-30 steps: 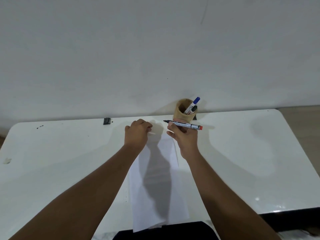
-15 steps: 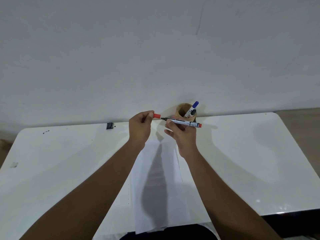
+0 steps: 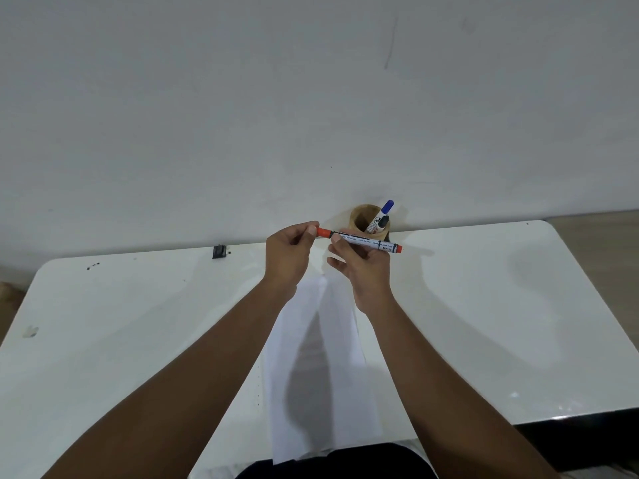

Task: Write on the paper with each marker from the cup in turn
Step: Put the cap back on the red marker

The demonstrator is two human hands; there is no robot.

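My right hand (image 3: 359, 267) holds a white marker with red ends (image 3: 366, 242) level above the far end of the paper (image 3: 321, 368). My left hand (image 3: 288, 255) pinches the marker's red cap (image 3: 323, 232), which sits on the marker's left end. The tan cup (image 3: 367, 221) stands just behind my hands by the wall. A blue-capped marker (image 3: 380, 217) leans in it, and a dark one beside it is mostly hidden. The long white paper lies on the table between my arms.
The white table (image 3: 501, 305) runs to rounded corners left and right, with the grey wall close behind it. A small black object (image 3: 219, 252) lies at the table's back edge on the left. Dark specks mark the far left corner.
My left hand rose from the paper with the red cap and brought it onto the marker's left tip. The marker stayed level in my right hand.
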